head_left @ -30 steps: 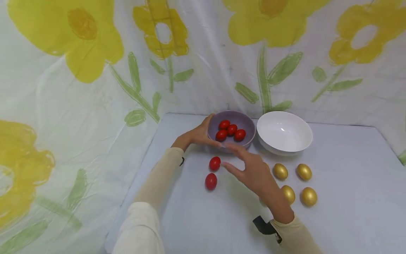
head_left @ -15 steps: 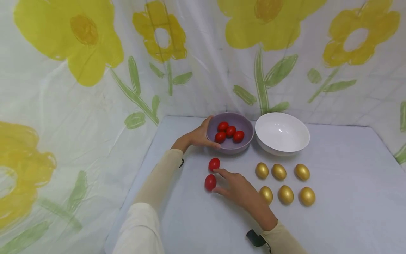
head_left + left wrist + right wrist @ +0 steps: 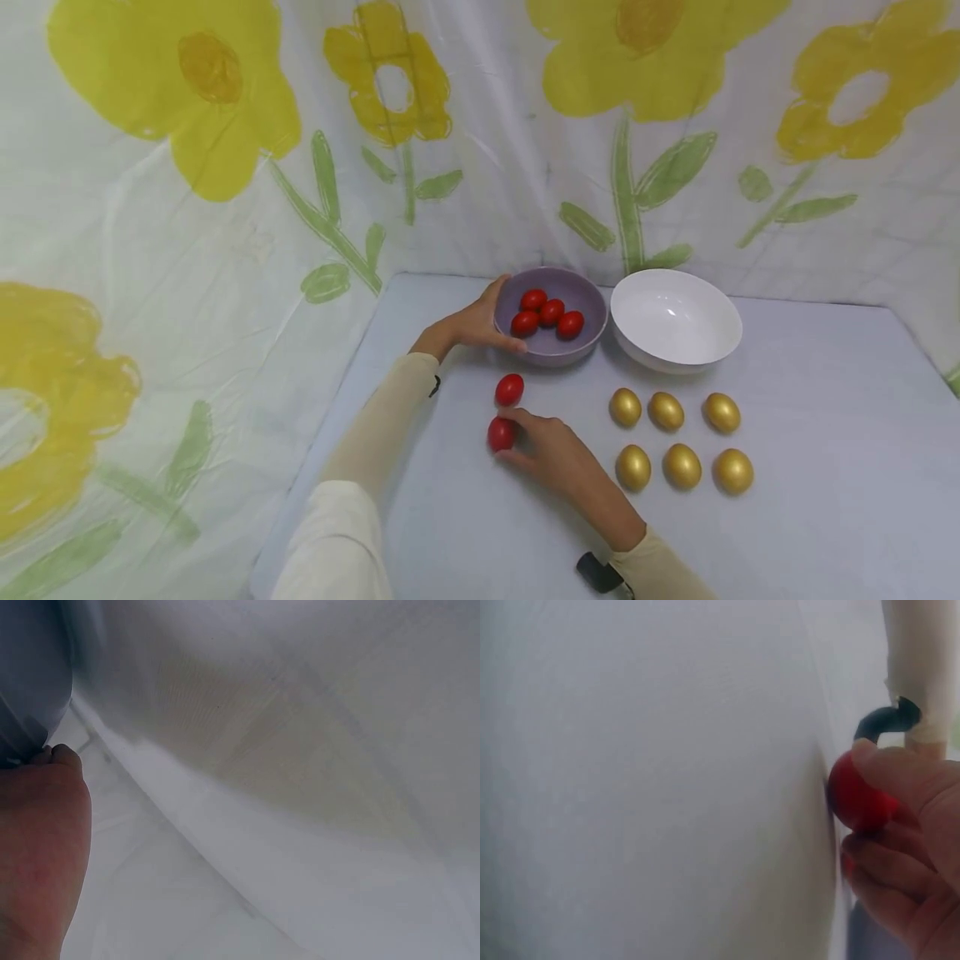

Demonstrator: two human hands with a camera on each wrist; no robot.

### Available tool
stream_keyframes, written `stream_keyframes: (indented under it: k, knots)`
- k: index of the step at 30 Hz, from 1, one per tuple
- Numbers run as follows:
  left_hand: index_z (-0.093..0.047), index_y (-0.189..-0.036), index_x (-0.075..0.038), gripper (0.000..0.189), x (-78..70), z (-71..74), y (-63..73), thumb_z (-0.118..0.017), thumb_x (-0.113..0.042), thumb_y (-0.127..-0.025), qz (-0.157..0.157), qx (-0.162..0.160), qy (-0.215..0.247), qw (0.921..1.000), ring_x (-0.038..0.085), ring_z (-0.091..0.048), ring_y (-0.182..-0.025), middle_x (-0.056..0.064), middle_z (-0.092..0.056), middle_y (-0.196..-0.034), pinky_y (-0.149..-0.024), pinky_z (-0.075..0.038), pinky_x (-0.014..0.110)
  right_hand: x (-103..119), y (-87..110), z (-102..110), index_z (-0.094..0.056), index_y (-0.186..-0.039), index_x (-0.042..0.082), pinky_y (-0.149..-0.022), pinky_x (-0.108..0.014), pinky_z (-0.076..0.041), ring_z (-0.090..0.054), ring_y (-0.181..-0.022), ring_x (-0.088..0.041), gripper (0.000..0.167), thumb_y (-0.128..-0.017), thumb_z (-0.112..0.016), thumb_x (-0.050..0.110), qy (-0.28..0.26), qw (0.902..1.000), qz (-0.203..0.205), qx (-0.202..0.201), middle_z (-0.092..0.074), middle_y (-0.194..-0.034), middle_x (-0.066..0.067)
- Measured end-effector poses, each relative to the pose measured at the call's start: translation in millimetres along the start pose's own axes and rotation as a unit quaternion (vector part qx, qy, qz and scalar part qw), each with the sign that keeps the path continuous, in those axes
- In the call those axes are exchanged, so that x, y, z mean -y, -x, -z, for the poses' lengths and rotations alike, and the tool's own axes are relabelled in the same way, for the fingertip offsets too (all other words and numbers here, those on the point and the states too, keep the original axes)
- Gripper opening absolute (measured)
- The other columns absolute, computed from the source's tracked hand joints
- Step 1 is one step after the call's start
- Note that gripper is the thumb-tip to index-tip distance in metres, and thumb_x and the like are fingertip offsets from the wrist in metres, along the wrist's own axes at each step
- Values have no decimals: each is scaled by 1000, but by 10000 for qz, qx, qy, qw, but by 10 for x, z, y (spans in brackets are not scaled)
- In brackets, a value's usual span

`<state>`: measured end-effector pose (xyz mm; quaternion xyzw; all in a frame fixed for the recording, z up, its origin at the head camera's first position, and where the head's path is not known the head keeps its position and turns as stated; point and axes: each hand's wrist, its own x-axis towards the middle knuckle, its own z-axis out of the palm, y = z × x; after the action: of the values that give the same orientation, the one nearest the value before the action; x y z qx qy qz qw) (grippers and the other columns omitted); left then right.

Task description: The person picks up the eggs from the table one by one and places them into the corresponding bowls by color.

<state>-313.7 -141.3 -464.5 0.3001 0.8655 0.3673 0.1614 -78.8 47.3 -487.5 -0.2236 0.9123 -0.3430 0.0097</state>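
Observation:
My left hand [image 3: 477,323] holds the left side of a purple bowl [image 3: 551,357], thumb at the near rim and fingers around the far side. Several red eggs [image 3: 570,325] lie in that bowl. In front of it, my right hand [image 3: 553,457] pinches a red egg [image 3: 500,435] between thumb and fingers. The right wrist view shows the thumb on top of this red egg [image 3: 855,796] with the fingers curled beneath, low over the table. Another red egg [image 3: 509,389] lies just beyond, between the pinched one and the bowl. In the left wrist view, the bowl's wall [image 3: 34,667] meets the left hand [image 3: 41,847].
A white bowl [image 3: 667,321] stands right beside the purple one. Several gold eggs [image 3: 682,467] lie in two rows in front of it, right of my right hand. A flower-printed curtain [image 3: 487,200] hangs behind and left of the pale table [image 3: 825,400].
My right hand came down and left from in front of the purple bowl, and its fingers closed on the nearer red egg. My left hand kept its hold on the bowl.

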Motion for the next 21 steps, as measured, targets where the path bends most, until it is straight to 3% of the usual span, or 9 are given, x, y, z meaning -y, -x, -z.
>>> stream_keyframes:
  k: [9, 16, 21]
  knots:
    - [-1, -169, -18, 142, 9, -3, 4, -94, -58, -70, -134, -61, 112, 9998, 19, -32, -149, -1, -25, -167, -119, -39, 47, 20, 1, -5, -66, -139, 17, -90, -37, -60, -71, -97, -12, 56, -89, -88, 28, -187, 9997, -157, 21, -79, -109, -3]
    - [3, -170, -16, 145, 13, -15, -5, -94, -58, -71, -15, -8, 19, 10000, 21, -28, -152, 1, -19, -171, -123, -34, 49, 13, -10, -14, -66, -139, 18, -87, -36, -60, -70, -89, -10, 55, -90, -88, 31, -33, 9999, -136, 44, -79, -101, -1]
    - [4, -170, -15, 145, 16, -16, -8, -93, -59, -71, 63, -11, -67, 10000, 23, -27, -154, 2, -17, -172, -123, -34, 49, 74, -7, 105, -65, -140, 18, -90, -37, -61, -76, -100, -16, 57, -89, -89, 29, -231, 9997, -60, -52, -80, -111, -4]
